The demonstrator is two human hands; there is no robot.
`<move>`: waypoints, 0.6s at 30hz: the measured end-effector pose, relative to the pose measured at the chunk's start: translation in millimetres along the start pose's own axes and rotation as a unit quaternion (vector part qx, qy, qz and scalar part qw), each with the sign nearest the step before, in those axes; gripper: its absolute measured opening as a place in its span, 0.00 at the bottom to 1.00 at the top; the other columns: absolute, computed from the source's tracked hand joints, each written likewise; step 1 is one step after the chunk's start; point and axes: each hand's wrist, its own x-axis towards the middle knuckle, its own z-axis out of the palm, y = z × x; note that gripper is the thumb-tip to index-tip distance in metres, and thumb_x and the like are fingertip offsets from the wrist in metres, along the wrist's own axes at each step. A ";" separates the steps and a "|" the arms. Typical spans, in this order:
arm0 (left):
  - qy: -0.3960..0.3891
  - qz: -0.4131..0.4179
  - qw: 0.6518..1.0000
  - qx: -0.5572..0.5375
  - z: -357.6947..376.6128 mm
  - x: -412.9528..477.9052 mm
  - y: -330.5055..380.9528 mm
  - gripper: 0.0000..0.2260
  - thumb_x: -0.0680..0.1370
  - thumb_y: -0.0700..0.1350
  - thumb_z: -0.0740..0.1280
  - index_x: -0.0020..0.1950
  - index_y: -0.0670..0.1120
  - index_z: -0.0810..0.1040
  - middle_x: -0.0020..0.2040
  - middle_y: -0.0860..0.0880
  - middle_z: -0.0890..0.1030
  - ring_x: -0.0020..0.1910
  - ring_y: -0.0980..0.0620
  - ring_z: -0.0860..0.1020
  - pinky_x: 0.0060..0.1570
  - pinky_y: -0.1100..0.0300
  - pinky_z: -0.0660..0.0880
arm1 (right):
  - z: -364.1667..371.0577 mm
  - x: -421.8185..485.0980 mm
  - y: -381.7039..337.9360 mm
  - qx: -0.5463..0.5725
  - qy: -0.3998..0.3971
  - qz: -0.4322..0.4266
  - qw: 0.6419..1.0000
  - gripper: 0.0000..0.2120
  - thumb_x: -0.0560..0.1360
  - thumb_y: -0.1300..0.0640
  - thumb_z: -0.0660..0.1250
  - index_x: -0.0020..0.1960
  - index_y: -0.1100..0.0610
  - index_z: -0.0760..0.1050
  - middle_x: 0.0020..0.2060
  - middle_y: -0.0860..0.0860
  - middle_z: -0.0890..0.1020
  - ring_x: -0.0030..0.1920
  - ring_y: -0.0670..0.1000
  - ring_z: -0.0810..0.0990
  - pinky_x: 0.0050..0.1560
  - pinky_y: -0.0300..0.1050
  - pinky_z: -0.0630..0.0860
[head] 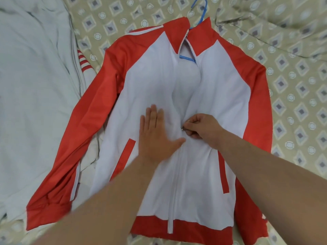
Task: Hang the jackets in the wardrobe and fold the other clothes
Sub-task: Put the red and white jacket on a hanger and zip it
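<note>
Jacket (159, 96), red and white, flat on patterned bedsheet (292, 89), blue hanger (201, 13) inside. My left hand (157, 137) presses flat; right hand (201, 128) pinches zipper pull (182, 128), mid-front.

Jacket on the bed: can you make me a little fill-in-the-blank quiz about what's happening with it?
The red and white jacket has a ____ hanger inside its collar.
The right hand pinches the jacket's ____ midway up the front.
The left hand presses ____ on the white panel, fingers straight.
Missing words: blue; zipper; flat.
</note>
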 end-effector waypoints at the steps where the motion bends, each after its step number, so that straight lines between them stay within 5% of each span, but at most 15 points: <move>1: -0.048 0.028 0.998 0.038 -0.9 17.5 -6.7 0.55 0.64 0.73 0.65 0.79 0.39 0.53 0.80 0.41 0.51 0.79 0.45 0.47 0.77 0.51 0.39 | -0.3 1.4 0.5 0.001 0.003 0.005 1.000 0.06 0.73 0.64 0.74 0.46 0.66 0.79 0.30 0.56 0.82 0.27 0.46 0.78 0.28 0.36 0.75; 3: -0.112 0.063 0.987 0.094 -0.4 35.3 -18.7 0.60 0.62 0.76 0.65 0.80 0.41 0.44 0.81 0.45 0.45 0.79 0.49 0.41 0.76 0.53 0.35 | -0.7 4.7 2.0 0.006 0.008 0.011 1.000 0.06 0.72 0.64 0.74 0.46 0.66 0.80 0.30 0.57 0.82 0.28 0.48 0.78 0.29 0.37 0.76; 6: -0.100 0.068 0.985 0.121 5.8 35.3 -24.3 0.61 0.62 0.78 0.61 0.80 0.42 0.40 0.81 0.46 0.43 0.79 0.50 0.39 0.76 0.53 0.34 | 0.5 5.6 4.5 0.013 0.014 0.012 1.000 0.04 0.72 0.65 0.74 0.43 0.64 0.79 0.29 0.57 0.81 0.27 0.48 0.77 0.28 0.37 0.75; 18: -0.098 0.080 0.980 0.156 23.6 36.6 -31.8 0.55 0.65 0.76 0.58 0.78 0.38 0.53 0.78 0.40 0.58 0.77 0.45 0.54 0.75 0.50 0.44 | -10.4 22.6 -39.6 -0.007 0.107 -0.115 0.988 0.07 0.70 0.62 0.76 0.37 0.60 0.78 0.26 0.49 0.80 0.25 0.45 0.77 0.29 0.38 0.75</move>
